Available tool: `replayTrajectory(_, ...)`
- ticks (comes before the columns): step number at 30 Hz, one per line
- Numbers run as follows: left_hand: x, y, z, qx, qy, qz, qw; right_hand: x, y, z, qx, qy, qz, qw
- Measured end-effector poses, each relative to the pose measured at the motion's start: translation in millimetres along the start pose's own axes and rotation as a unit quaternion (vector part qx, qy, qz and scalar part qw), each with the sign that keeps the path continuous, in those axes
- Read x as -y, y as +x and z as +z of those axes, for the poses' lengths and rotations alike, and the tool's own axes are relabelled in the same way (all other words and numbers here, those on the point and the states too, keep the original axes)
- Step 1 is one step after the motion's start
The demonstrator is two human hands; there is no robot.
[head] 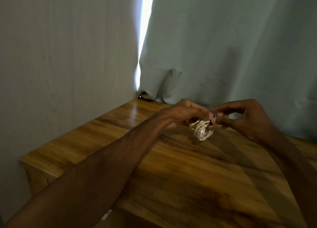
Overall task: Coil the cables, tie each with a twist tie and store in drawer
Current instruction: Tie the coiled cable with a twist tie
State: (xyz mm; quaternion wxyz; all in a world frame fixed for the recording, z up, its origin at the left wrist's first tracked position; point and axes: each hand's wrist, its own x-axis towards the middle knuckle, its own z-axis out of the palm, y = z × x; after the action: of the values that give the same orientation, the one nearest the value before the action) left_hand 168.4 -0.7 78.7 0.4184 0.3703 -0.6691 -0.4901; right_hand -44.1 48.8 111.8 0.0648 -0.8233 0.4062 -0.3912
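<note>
**While the coil hangs from your fingers, get the tie tight**

As you hold it now, the white cable [202,131] is bundled into a small coil above the wooden table [171,167]. It hangs clear of the surface, with its loops and a plug end dangling below your left hand [185,114]. That hand's fingers are curled round the top of the coil, and the thumb presses the loops together. Your right hand [247,119] pinches the dark twist tie [213,116] between thumb and fingertips, right where it crosses the bundle. The tie is small and partly hidden, so I cannot tell how many turns it has.

The step looks like closing the tie. To do it well, clamp the loops firmly with your left hand so none slip out. Roll both tie ends together with your right hand, close against the cable rather than out at the tips. Twist until the bundle stops spreading, then fold the ends flat so they won't snag. No drawer is in view, so storing probably comes afterwards.
</note>
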Motion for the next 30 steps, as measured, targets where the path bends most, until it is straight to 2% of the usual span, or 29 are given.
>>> replayTrajectory(5,-3.3,-0.5,-2.4,0.017,-0.018,-0.018,1.000,-2.2,0.2,-1.3,-0.001,0.018,-0.030,0.999)
replayTrajectory(10,-5.4,-2.8,-3.3,0.066,-0.015,-0.030,0.997,-9.0,3.5,-7.0,0.048,0.041,-0.017,0.998)
replayTrajectory(12,-2.1,0.1,-3.2,0.051,0.009,-0.033,0.998,-11.6,5.3,-4.5,0.046,0.014,-0.019,0.999)
replayTrajectory(15,-0.4,4.3,-3.6,0.041,0.091,-0.030,0.995,-15.5,6.6,2.0,0.006,-0.094,-0.045,0.995)
replayTrajectory(18,1.2,7.5,3.6,0.052,0.152,-0.002,0.987,-17.9,7.0,4.8,-0.032,-0.124,-0.028,0.991)
replayTrajectory(24,18.4,10.5,16.0,0.087,0.168,0.120,0.975,-23.0,6.1,4.1,-0.009,-0.075,0.063,0.995)
replayTrajectory(28,18.5,12.6,15.1,0.069,0.156,0.109,0.979,-24.8,5.4,8.2,-0.031,-0.036,0.069,0.996)
replayTrajectory(30,18.1,13.7,14.0,0.049,0.191,0.121,0.973,-23.0,5.2,9.5,-0.049,-0.013,0.065,0.997)
